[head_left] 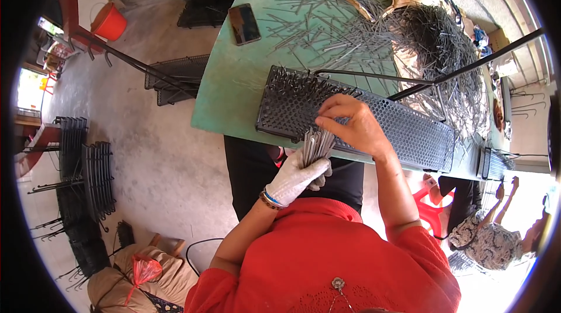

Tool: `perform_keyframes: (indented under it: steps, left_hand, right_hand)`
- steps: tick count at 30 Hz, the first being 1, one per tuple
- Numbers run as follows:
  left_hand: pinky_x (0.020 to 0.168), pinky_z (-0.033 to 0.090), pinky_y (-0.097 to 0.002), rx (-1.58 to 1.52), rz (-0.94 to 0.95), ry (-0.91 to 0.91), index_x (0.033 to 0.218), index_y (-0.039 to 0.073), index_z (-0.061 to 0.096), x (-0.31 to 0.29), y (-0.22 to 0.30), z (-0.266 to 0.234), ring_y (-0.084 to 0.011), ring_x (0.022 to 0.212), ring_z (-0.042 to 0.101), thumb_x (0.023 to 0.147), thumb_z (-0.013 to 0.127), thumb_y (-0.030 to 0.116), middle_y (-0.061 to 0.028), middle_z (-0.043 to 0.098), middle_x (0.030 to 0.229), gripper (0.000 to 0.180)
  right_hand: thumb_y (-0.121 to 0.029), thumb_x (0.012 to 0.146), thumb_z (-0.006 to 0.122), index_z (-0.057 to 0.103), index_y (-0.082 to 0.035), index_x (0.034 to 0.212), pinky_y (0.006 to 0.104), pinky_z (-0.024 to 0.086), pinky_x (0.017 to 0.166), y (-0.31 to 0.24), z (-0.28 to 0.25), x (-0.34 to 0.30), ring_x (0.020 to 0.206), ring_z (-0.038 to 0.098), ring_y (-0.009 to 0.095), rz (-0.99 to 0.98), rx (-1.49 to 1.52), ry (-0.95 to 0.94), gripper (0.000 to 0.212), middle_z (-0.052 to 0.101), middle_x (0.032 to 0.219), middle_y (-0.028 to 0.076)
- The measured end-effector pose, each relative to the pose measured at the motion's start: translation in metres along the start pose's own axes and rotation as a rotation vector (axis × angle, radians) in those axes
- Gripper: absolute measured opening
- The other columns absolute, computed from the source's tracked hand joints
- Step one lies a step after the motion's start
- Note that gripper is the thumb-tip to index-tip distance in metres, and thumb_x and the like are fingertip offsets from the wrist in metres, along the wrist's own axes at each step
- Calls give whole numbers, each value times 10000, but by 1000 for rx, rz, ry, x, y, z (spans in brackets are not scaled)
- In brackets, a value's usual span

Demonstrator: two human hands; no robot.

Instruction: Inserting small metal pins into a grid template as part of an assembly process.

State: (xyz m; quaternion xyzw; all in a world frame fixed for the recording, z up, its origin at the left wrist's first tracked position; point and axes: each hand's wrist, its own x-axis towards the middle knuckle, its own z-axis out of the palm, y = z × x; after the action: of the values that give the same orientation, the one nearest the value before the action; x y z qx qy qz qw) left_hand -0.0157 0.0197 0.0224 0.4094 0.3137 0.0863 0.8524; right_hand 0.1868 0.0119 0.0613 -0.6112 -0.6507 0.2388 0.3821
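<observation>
My left hand (298, 176), in a white knitted glove, is closed around a bundle of thin grey metal rods (317, 145) whose ends fan upward. My bare right hand (353, 123) is just above the bundle. Its thumb and forefinger are pinched together, and whatever is between them is too small to make out. Under and beyond this hand, a long black perforated metal tray (397, 129) lies along the table's near edge. Many short dark rod ends stand up from its left part. A black bent-wire bracket (374, 73) rises behind it.
Loose rods (327, 24) are strewn over the green table (225, 91), with a large pile (438, 38) at right. A phone (244, 24) lies at the far left. Black racks (98, 178) and a red bucket (108, 22) stand on the floor. Another person (488, 243) sits at right.
</observation>
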Motion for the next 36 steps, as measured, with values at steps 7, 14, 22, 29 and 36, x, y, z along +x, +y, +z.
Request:
perform_keyframes:
  steps: [7, 14, 22, 29, 36]
  left_hand:
    - [519, 463, -198, 29, -32, 12, 1111, 77, 578, 0, 0, 0, -48, 624, 572, 965, 618, 247, -11, 638, 823, 228]
    - [511, 452, -197, -92, -162, 60, 1054, 109, 642, 1, -9, -1, -52, 603, 571, 944, 645, 327, -5, 654, 797, 244]
    - [518, 464, -202, -109, -159, 46, 1104, 93, 646, 1, -12, -3, -65, 620, 587, 960, 621, 322, -21, 667, 817, 271]
    - [571, 530, -236, -209, -159, -8, 1135, 58, 610, 0, -10, -6, -105, 678, 638, 977, 586, 282, -70, 691, 891, 275]
    - [637, 570, -262, -181, -118, 41, 1170, 44, 590, 0, -11, -4, -141, 753, 671, 958, 619, 206, -75, 685, 934, 268]
  right_hand:
    - [-38, 897, 653, 652, 58, 931, 306, 512, 744, -9, 1, 4, 852, 628, 234, 0, 3, 207, 102, 629, 995, 123]
    - [-23, 898, 651, 634, 49, 935, 308, 508, 727, -8, -1, 21, 841, 625, 233, -63, -159, 476, 82, 625, 994, 132]
    - [-35, 891, 666, 645, 18, 935, 326, 509, 756, 11, 13, 32, 854, 628, 273, -156, -267, 576, 72, 627, 991, 115]
    - [-37, 888, 673, 646, 7, 936, 333, 512, 777, 10, 22, 28, 885, 631, 277, -155, -305, 595, 71, 625, 1013, 108]
    - [-23, 868, 688, 644, 6, 943, 345, 512, 772, 8, 22, 27, 885, 627, 287, -193, -361, 589, 92, 627, 1013, 116]
